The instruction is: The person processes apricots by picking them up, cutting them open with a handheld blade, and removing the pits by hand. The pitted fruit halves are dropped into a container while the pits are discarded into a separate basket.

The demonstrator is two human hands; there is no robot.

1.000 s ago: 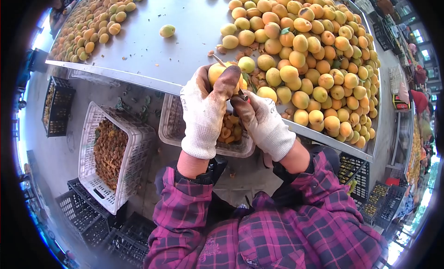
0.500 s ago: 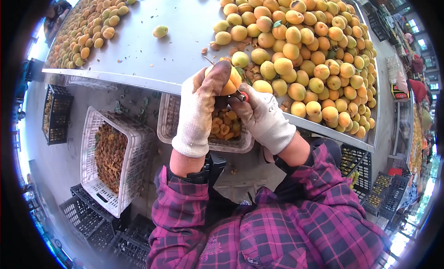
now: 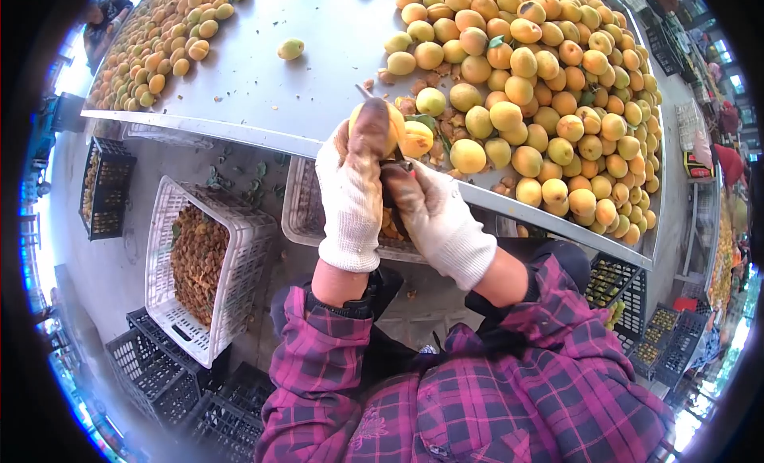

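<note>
My left hand (image 3: pixel 352 194), in a white knitted glove with a brown-stained thumb and fingers, is closed around an apricot (image 3: pixel 394 127) at the table's front edge. The thumb lies across the fruit. Closed just below and to the right is my right hand (image 3: pixel 436 216), in a matching stained glove, around a thin metal tool. Its bare metal tip (image 3: pixel 363 91) shows past the apricot's far side, while the handle is mostly hidden in the fingers. Right beside the held fruit, another apricot (image 3: pixel 417 138) lies on the table.
A large heap of apricots (image 3: pixel 549 105) covers the right of the metal table (image 3: pixel 318 57); another pile (image 3: pixel 163 53) is at far left. Below the edge stands a crate (image 3: pixel 298 200), partly hidden by my hands. A white crate (image 3: pixel 243 244) of brown pits and black crates (image 3: pixel 151 375) stand left.
My hands have drawn closer together around the apricot, and the left thumb now covers more of it. The red part of the tool is now mostly hidden. The view has shifted slightly.
</note>
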